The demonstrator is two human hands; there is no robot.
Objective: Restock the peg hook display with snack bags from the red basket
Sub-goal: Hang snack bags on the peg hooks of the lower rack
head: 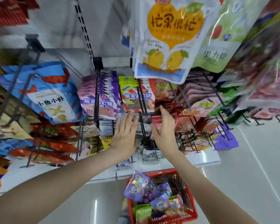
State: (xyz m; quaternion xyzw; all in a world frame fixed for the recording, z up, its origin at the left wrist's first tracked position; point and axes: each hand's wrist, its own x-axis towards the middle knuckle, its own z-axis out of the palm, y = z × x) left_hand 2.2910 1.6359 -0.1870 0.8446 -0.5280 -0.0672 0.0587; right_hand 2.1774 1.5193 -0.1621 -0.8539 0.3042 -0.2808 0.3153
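Observation:
The peg hook display (142, 101) fills the upper view, with black wire hooks carrying rows of snack bags. My right hand (164, 128) pinches a small red snack bag (157, 121) in front of a hook, just below hanging red bags (164, 92). My left hand (125, 131) is flat with straight fingers, fingertips against the lower edge of a green-and-red bag row (136, 97). The red basket (187, 196) stands on the floor below, holding several purple, green and red bags (152, 196).
Blue shrimp-snack bags (47, 92) hang at the left and purple bags (100, 96) beside them. A large mango bag (171, 38) hangs close overhead, with green and pink bags to the right. A white base shelf (205, 159) runs below the hooks.

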